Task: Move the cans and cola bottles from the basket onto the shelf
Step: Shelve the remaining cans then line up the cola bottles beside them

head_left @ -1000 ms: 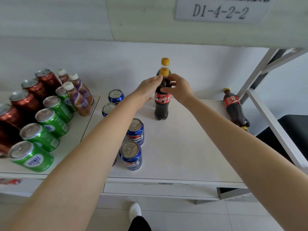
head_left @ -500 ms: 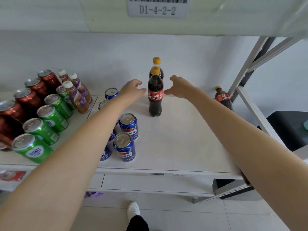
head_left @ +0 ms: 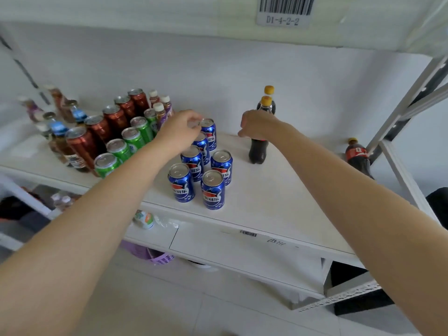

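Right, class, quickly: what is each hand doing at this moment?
Left hand: fingers curled at the rear blue can; a firm grip cannot be told.
Right hand: loosely curled, holding nothing.

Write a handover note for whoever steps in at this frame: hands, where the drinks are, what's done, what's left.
Left hand: over the rear blue cans, fingers at a can top; grip unclear.
Right hand: loosely curled in front of the front cola bottle, holding nothing.
Shelf: six blue cans in two rows, two upright cola bottles mid-shelf, a third at the right end.
Basket: purple, under the shelf, contents hidden. Check it for anything left.
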